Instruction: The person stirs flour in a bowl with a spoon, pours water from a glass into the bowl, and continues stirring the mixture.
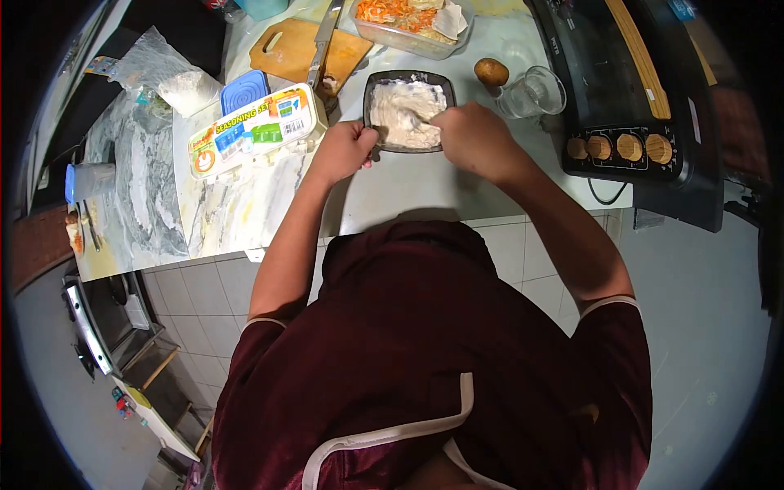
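A dark square bowl (448, 88) stands on the counter in front of me, holding a thick, pale, floury mixture (398, 104). My left hand (346, 152) is closed on the bowl's near left edge. At the right side, my right hand (475, 140) is closed around a spoon (414, 123), whose head sits in the mixture; most of its handle is hidden by the fingers. Just beyond the right hand are a brown potato (491, 72) and a clear glass (535, 91). Left of the bowl lies a seasoning set box (260, 131).
Behind the bowl are a cutting board (282, 51) with a large knife (324, 41) and a plastic container (408, 41) of shredded orange food. A black oven (629, 90) with wooden knobs borders the right. A bag of white powder (189, 90) and a blue lid (244, 90) are at left.
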Action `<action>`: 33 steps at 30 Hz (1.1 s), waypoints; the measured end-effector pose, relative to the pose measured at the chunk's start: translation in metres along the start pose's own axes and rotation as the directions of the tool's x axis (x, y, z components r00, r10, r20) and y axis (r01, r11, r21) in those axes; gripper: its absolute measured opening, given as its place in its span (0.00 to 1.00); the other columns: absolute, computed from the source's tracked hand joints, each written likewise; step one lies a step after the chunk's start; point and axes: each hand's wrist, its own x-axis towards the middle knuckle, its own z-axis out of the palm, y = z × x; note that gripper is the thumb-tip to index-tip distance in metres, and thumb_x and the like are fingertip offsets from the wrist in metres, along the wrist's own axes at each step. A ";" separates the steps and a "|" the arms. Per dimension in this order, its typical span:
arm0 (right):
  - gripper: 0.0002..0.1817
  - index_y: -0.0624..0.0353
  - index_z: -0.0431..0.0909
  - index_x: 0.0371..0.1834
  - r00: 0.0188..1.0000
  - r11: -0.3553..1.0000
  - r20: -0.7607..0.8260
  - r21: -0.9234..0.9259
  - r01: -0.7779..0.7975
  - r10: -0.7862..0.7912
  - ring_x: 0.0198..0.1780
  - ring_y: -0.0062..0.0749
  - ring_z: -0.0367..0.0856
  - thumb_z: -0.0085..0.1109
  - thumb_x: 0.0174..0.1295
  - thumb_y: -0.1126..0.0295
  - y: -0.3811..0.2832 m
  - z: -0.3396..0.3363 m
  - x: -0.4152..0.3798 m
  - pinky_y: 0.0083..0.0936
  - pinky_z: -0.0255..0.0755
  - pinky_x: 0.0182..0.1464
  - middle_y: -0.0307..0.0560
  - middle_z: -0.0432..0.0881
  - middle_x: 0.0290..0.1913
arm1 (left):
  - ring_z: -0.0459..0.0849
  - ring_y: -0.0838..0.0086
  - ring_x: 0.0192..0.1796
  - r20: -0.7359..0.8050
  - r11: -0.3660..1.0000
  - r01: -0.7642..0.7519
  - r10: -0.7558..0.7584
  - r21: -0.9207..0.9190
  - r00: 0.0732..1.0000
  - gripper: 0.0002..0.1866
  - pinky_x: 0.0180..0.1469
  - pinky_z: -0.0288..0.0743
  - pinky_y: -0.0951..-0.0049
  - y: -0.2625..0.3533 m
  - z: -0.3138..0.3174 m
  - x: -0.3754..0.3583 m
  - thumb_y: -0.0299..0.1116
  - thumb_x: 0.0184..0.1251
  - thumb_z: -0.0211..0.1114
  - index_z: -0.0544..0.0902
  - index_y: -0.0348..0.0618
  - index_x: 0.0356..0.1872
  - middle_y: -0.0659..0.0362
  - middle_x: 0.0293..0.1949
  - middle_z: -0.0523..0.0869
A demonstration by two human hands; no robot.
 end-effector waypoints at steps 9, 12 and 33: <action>0.17 0.50 0.86 0.40 0.990 0.932 0.045 -0.334 0.141 -0.134 0.40 0.47 0.83 0.48 0.54 0.75 0.001 -0.066 -0.022 0.43 0.75 0.41 0.51 0.83 0.32 | 0.81 0.75 0.20 -0.003 0.999 0.029 -0.029 -0.019 1.000 0.17 0.28 0.75 0.72 0.002 -0.004 -0.002 0.37 0.64 0.56 0.79 0.31 0.23 0.55 0.17 0.81; 0.16 0.51 0.85 0.41 0.987 0.920 0.140 -0.372 0.124 -0.076 0.39 0.47 0.83 0.47 0.56 0.75 0.002 -0.058 -0.021 0.42 0.75 0.40 0.51 0.83 0.32 | 0.81 0.75 0.19 0.025 0.998 0.048 -0.047 -0.042 0.999 0.18 0.27 0.75 0.72 0.002 -0.004 -0.001 0.38 0.64 0.56 0.79 0.31 0.23 0.55 0.17 0.81; 0.16 0.60 0.77 0.51 0.973 0.997 -0.224 -0.052 -0.065 0.052 0.32 0.50 0.81 0.49 0.60 0.72 0.000 0.004 -0.041 0.43 0.76 0.37 0.53 0.78 0.30 | 0.81 0.76 0.20 0.015 0.987 0.081 -0.079 -0.136 0.997 0.16 0.25 0.75 0.75 -0.001 0.002 0.002 0.36 0.66 0.55 0.79 0.32 0.24 0.56 0.18 0.82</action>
